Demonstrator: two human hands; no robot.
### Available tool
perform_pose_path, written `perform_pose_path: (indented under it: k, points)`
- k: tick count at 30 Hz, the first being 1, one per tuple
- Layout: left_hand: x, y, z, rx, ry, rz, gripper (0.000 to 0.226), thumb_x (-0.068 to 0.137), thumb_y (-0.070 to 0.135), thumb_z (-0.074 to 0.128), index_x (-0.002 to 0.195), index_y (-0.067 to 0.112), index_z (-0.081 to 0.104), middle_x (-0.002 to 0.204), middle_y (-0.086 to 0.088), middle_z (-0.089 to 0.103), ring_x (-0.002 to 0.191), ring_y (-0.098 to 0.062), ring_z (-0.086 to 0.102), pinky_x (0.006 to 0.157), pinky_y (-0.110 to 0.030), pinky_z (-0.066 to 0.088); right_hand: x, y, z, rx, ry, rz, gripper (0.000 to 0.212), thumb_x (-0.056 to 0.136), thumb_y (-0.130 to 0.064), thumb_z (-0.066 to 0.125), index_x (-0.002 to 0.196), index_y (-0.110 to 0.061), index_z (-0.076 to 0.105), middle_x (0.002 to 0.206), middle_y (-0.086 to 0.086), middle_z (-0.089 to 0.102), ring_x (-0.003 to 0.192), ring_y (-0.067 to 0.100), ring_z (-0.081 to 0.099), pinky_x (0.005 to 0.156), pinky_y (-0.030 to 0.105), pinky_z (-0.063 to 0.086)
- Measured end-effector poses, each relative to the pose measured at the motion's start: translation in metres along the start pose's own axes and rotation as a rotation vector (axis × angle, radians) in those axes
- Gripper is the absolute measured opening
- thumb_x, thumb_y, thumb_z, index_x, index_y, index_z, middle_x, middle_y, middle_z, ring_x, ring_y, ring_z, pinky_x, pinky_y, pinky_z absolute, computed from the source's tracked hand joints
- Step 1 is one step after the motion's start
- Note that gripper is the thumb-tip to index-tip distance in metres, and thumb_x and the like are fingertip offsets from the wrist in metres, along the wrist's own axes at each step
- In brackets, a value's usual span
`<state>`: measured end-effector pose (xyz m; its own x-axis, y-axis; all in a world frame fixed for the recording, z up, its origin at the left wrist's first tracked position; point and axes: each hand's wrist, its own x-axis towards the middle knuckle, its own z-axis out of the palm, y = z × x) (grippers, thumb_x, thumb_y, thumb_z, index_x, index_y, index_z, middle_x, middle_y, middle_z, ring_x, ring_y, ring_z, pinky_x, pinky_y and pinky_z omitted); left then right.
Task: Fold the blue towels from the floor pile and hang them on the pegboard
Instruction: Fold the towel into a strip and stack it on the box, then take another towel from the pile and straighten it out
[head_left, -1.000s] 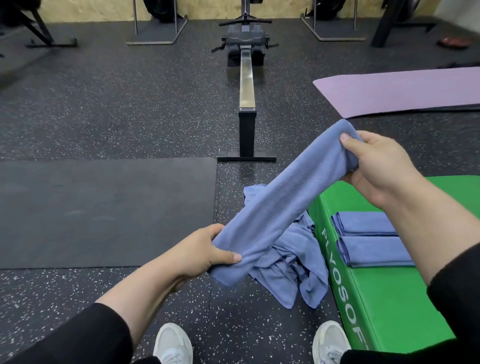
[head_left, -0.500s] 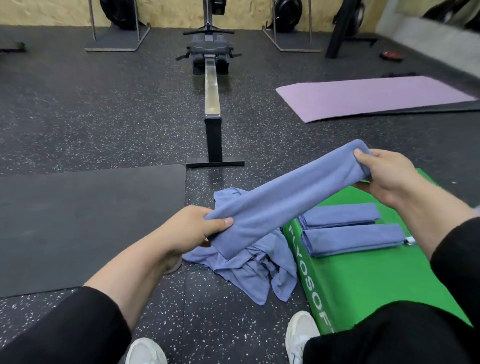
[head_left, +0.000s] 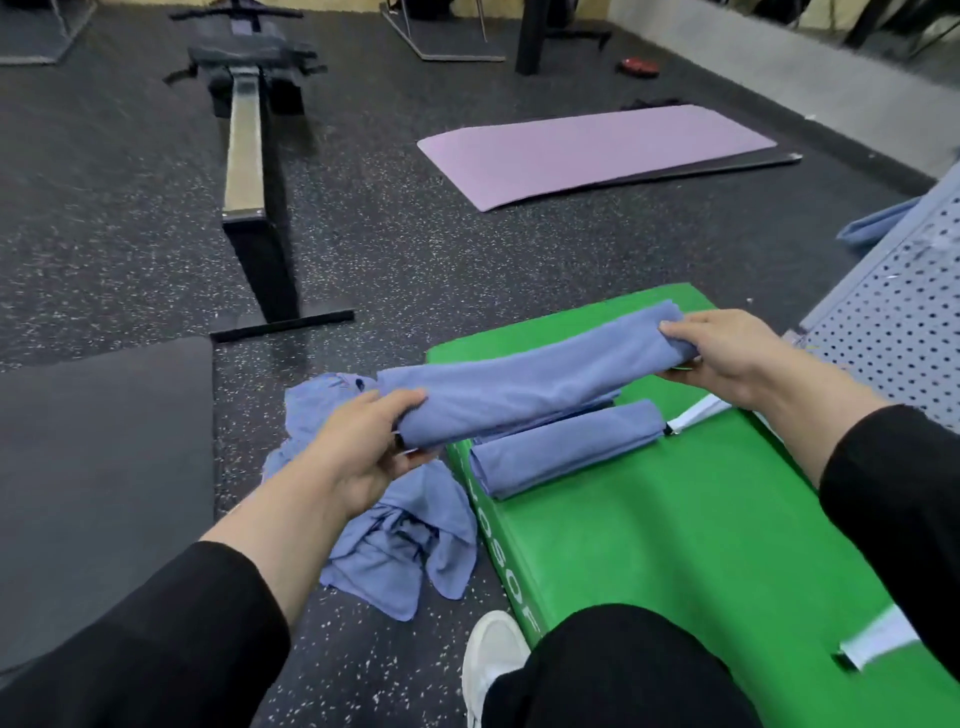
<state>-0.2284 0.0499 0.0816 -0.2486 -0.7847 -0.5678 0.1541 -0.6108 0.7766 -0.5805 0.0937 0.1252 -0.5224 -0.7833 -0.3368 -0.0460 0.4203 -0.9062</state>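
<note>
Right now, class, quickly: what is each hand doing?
Left hand: grips the near end of the folded blue towel.
Right hand: grips the far end of the same towel, over the green mat.

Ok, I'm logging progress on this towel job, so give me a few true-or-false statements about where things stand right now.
1. Both hands hold the folded blue towel, the left hand at one end and the right hand at the other. True.
2. The held towel hangs on the pegboard. False: it is over the green mat, still in the grip of both hands.
3. A folded towel lies on the green mat. True.
4. The floor pile is gone. False: crumpled blue towels still lie on the floor beside the mat.
5. The purple mat is rolled up. False: it lies flat on the floor.
</note>
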Motion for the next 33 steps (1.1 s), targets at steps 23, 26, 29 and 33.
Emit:
perform_pose_path:
  k: [23, 26, 29, 33]
  points:
    - [0.139, -0.154, 0.072, 1.647, -0.096, 0.574, 0.057, 0.097, 0.048, 0.054, 0.147, 0.025, 0.042, 0.156, -0.003, 0.036, 0.144, -0.025, 0.033, 0.113, -0.048, 0.028, 0.119, 0.192, 0.028, -1.044, -0.027, -0.13, 0.048, 0.093, -0.035, 0.067, 0.128, -0.003, 0.061, 0.128, 0.022, 0.061, 0.12, 0.037, 0.056, 0.101, 0.039, 0.042]
    - [0.14, -0.163, 0.067, 1.768, -0.291, 0.444, 0.06, 0.099, 0.051, 0.049, 0.151, 0.025, 0.032, 0.165, -0.003, 0.021, 0.153, -0.022, 0.017, 0.12, -0.055, 0.017, 0.107, 0.201, 0.043, -1.119, -0.038, -0.134, 0.056, 0.094, -0.042, 0.064, 0.135, -0.005, 0.056, 0.141, 0.017, 0.055, 0.13, 0.034, 0.051, 0.108, 0.045, 0.042]
    - [0.132, -0.15, 0.054, 1.652, -0.283, 0.504, 0.053, 0.103, 0.044, 0.048, 0.151, 0.023, 0.038, 0.159, 0.001, 0.035, 0.149, -0.02, 0.027, 0.118, -0.045, 0.023, 0.095, 0.185, 0.057, -1.057, 0.088, -0.276, 0.042, 0.096, -0.034, 0.061, 0.128, -0.007, 0.062, 0.132, 0.016, 0.06, 0.121, 0.036, 0.057, 0.099, 0.049, 0.048]
    - [0.117, -0.126, 0.004, 1.514, -0.179, 0.477, 0.05, 0.102, 0.037, 0.051, 0.149, 0.021, 0.044, 0.151, 0.001, 0.048, 0.136, -0.023, 0.046, 0.107, -0.04, 0.04, 0.071, 0.138, 0.12, -0.975, -0.146, -0.508, 0.027, 0.097, -0.022, 0.063, 0.116, -0.005, 0.068, 0.121, 0.015, 0.066, 0.114, 0.034, 0.061, 0.098, 0.038, 0.043]
